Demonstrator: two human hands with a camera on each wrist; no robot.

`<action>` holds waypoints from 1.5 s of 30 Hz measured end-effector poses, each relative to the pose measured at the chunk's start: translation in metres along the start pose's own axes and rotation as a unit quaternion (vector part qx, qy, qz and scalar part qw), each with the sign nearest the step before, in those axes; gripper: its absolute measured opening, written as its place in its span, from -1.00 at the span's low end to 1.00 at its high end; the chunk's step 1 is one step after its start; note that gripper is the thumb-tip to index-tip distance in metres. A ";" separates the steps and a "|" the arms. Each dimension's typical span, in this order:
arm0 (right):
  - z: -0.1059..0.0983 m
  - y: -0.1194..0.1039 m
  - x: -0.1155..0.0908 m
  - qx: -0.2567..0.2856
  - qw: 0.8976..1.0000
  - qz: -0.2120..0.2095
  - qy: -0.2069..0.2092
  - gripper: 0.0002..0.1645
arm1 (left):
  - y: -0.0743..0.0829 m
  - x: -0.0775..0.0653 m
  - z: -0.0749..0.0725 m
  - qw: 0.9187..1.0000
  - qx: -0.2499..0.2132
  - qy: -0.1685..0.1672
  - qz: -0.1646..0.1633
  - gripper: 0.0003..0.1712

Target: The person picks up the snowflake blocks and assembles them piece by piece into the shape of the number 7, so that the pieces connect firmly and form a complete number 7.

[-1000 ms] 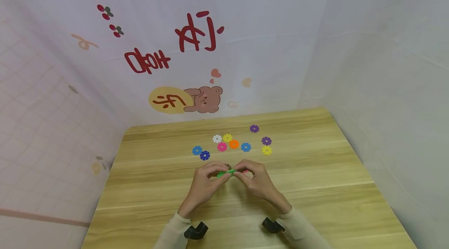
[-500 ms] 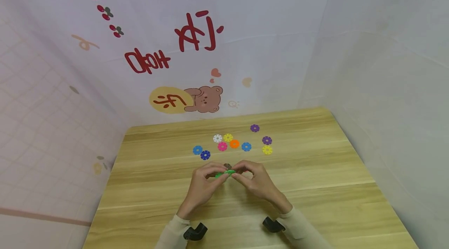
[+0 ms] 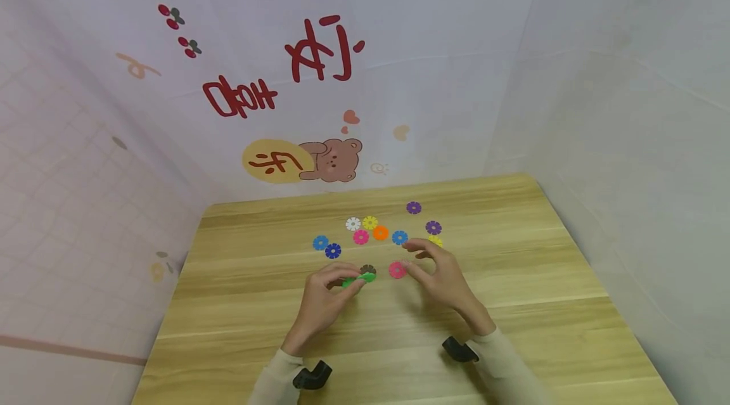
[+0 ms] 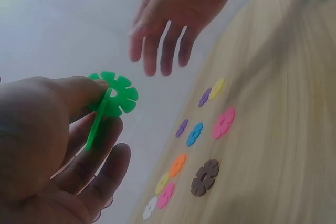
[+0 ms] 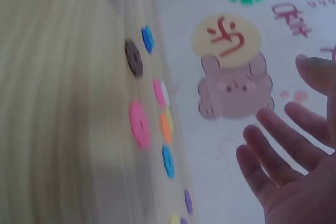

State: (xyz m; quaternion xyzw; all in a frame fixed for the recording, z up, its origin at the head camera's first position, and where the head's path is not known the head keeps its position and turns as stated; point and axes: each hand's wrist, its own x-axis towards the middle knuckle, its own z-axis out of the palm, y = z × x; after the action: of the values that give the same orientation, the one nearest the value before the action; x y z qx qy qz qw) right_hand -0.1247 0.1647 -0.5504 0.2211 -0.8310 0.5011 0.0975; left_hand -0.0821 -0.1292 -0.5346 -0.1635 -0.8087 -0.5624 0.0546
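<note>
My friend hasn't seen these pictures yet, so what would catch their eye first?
Probably the big red characters, with the cartoon bear below them, on the back wall. Next might come the two bright green notched discs, which look slotted together, pinched in the person's left hand. Then the colourful flower-shaped discs scattered on the wooden table, mostly toward that wall.
</note>
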 end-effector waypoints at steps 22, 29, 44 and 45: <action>-0.042 0.071 0.005 -0.086 0.984 0.157 0.007 -0.38 | -0.004 -0.005 -0.007 1.000 -0.003 0.014 -0.006 -0.93; -0.042 0.083 0.011 -0.112 0.978 0.176 -0.013 -0.37 | -0.005 -0.006 -0.007 1.000 -0.012 0.011 -0.008 -0.93; -0.034 0.087 0.021 -0.163 0.972 0.169 -0.026 -0.50 | -0.005 -0.009 -0.008 0.999 -0.020 0.000 -0.032 -0.93; -0.034 0.087 0.021 -0.166 0.971 0.171 -0.027 -0.51 | -0.005 -0.009 -0.008 0.999 -0.020 0.000 -0.032 -0.93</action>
State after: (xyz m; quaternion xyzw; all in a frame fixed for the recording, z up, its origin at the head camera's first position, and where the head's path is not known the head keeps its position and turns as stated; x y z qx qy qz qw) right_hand -0.1860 0.2240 -0.5948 0.0696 -0.9303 0.3595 0.0235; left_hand -0.0765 -0.1397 -0.5388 -0.1389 -0.8022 -0.5797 0.0331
